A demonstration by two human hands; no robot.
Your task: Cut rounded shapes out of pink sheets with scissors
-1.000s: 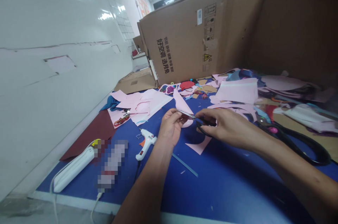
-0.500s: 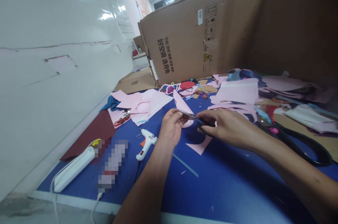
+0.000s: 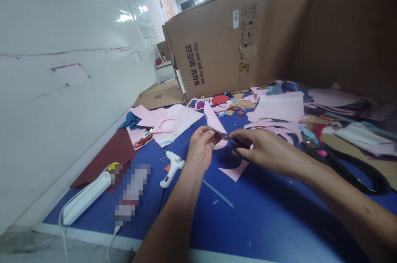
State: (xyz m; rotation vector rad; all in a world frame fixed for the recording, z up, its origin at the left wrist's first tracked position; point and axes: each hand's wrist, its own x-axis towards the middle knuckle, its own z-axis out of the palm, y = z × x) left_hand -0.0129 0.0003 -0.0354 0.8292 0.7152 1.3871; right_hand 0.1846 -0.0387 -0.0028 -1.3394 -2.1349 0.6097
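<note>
My left hand (image 3: 201, 145) pinches a curled pink sheet (image 3: 213, 119), which looks like felt or thick paper, above the blue table. Black-handled scissors (image 3: 238, 147) are in my right hand (image 3: 263, 147), with fingers through the handles. Their blades point left and lie against the sheet beside my left fingertips. A lower part of the pink sheet hangs below the blades. Under the scissors a curved pink offcut (image 3: 234, 171) rests on the table. My fingers hide part of the blades and of the sheet's edge.
A white glue gun (image 3: 173, 166) lies left of my left forearm, near a pale glue stick (image 3: 218, 192). Larger black-handled shears (image 3: 353, 168) are at the right. Pink sheets (image 3: 182, 118) and scraps cover the back, before a tall cardboard box (image 3: 217, 56). A power strip (image 3: 88, 197) lies front left.
The scissors' handles have spread slightly in my right hand. My left hand keeps its pinch on the pink sheet, almost in place.
</note>
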